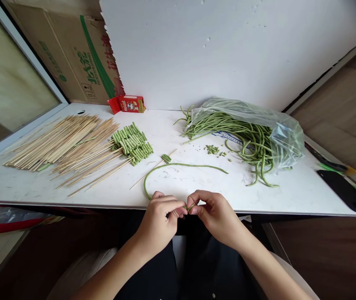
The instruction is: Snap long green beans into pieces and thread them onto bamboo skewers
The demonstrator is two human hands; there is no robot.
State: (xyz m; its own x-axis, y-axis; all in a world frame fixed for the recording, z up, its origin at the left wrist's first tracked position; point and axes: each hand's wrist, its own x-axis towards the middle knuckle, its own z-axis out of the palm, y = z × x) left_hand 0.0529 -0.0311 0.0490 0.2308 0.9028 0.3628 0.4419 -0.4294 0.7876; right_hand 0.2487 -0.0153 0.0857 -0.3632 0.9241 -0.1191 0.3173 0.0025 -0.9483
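One long green bean [180, 164] curves over the white table and runs into my left hand [164, 210], whose fingers are closed round it. My right hand [212, 211] pinches the bean's end just beside the left fingertips, in front of the table edge. Beyond my hands lies a thin bamboo skewer [140, 180] with a few short bean pieces [166, 158] at it. To the left, loaded skewers [103, 163] carry rows of cut bean pieces [132, 143], stacked together.
Bare skewers [56, 139] lie piled at the left. A plastic bag [285, 143] of long beans [227, 123] rests at the right, near small bean scraps [212, 149]. A red packet [130, 104] stands at the back by a cardboard box [68, 54]. A black phone [346, 191] lies far right.
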